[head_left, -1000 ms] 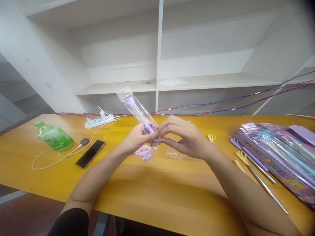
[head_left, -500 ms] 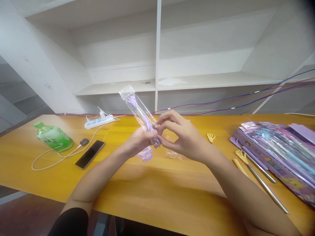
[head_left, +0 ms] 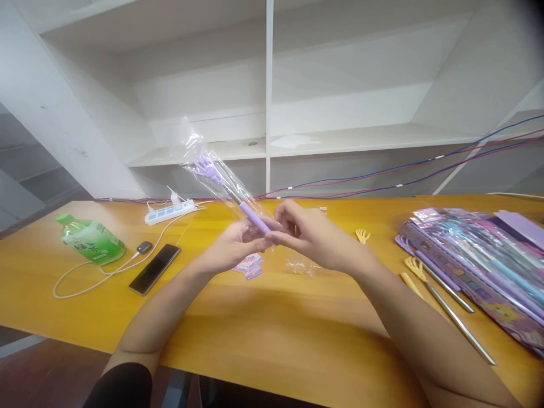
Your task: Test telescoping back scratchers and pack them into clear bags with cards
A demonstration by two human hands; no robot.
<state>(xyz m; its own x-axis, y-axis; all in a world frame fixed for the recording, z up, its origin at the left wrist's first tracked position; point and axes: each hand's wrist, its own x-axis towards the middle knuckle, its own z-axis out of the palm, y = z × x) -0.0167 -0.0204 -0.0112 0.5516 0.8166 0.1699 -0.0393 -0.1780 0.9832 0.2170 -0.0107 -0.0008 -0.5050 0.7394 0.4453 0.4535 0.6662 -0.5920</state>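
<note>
A purple back scratcher (head_left: pixel 254 217) in a clear plastic sleeve is held up over the table, tilted with its hand-shaped head to the upper left. My left hand (head_left: pixel 233 247) is closed around the lower part of the sleeve. At the handle's bottom end, my right hand (head_left: pixel 312 235) pinches with thumb and fingers; both thumbs nearly meet there. Beneath the hands lie small printed cards (head_left: pixel 250 265) and a crumpled piece of clear plastic (head_left: pixel 301 266).
At right, loose back scratchers (head_left: pixel 450 314) lie beside a pile of packaged ones (head_left: pixel 480 255). A small yellow scratcher head (head_left: pixel 362 236) sits nearer the middle. On the left are a green bottle (head_left: pixel 91 239), a phone (head_left: pixel 155 269), a cable and a power strip (head_left: pixel 170 211). White shelving stands behind.
The back scratcher has turned so its head shows broadside and reaches further up-left, with the sleeve's top raised. My right hand has closed onto the handle's lower end.
</note>
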